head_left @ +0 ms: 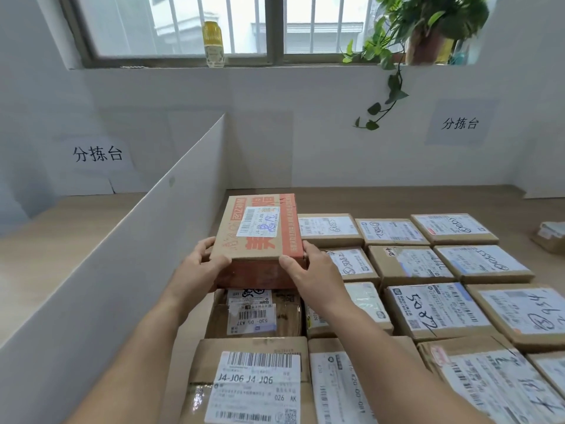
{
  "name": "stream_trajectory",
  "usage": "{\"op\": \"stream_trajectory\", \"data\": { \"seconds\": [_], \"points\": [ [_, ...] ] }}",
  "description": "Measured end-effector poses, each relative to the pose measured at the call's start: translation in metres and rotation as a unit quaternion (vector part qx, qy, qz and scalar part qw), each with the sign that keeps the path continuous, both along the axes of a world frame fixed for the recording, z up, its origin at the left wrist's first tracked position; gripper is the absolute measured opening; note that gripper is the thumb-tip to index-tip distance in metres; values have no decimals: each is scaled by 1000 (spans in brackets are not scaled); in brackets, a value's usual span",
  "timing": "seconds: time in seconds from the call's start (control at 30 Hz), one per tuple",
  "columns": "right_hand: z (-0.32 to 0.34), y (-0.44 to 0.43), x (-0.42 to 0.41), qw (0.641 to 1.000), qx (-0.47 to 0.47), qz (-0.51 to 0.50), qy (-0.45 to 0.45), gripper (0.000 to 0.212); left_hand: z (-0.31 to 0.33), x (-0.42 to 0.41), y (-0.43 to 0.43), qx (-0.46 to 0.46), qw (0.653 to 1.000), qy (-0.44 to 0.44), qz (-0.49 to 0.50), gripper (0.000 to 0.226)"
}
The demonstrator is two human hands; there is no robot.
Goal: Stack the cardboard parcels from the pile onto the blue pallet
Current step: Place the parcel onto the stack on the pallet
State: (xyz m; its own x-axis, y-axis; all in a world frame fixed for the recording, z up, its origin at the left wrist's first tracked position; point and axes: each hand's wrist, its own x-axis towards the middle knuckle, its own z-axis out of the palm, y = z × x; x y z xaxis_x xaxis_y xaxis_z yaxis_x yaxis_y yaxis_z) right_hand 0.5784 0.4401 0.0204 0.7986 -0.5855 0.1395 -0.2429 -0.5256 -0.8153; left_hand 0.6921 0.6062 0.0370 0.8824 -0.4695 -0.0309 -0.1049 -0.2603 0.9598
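A cardboard parcel with orange print and a white label (260, 231) is held between both my hands above the far left end of the rows. My left hand (203, 264) grips its near left corner, and my right hand (308, 270) grips its near right corner. Below it lies a taped brown parcel (253, 316). Several flat labelled parcels (428, 264) lie side by side in neat rows to the right. A large parcel marked J4-J06 (253, 381) sits nearest me. No blue pallet shows.
A tall white divider board (122, 255) runs along the left of the parcels. White walls with paper signs close the back. A lone small parcel (550, 237) sits at the far right on the wooden surface (382, 200). A window sill holds a bottle (213, 44) and a plant (425, 35).
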Motion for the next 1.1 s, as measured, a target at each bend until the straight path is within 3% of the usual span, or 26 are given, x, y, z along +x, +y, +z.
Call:
{"op": "stream_trajectory", "data": {
  "seconds": [0.13,0.3,0.57,0.77,0.9,1.1],
  "points": [
    [2,-1,-7,1000,11,-3,0,47,0,-8,-1,-7,1000,2,-11,36],
    [7,2,-15,1000,8,-1,17,45,-3,-6,5,-18,998,33,-44,53],
    [8,7,-15,999,1,-2,37,40,-6,-4,2,5,999,23,-49,53],
    [14,9,-20,998,-25,-19,62,40,-6,-3,4,32,999,14,-36,69],
    [26,10,-32,993,-79,-48,80,58,0,-9,5,61,997,-35,-22,75],
    [38,2,-62,983,-161,-64,65,56,25,-50,4,104,964,-238,62,63]
  ]
}}
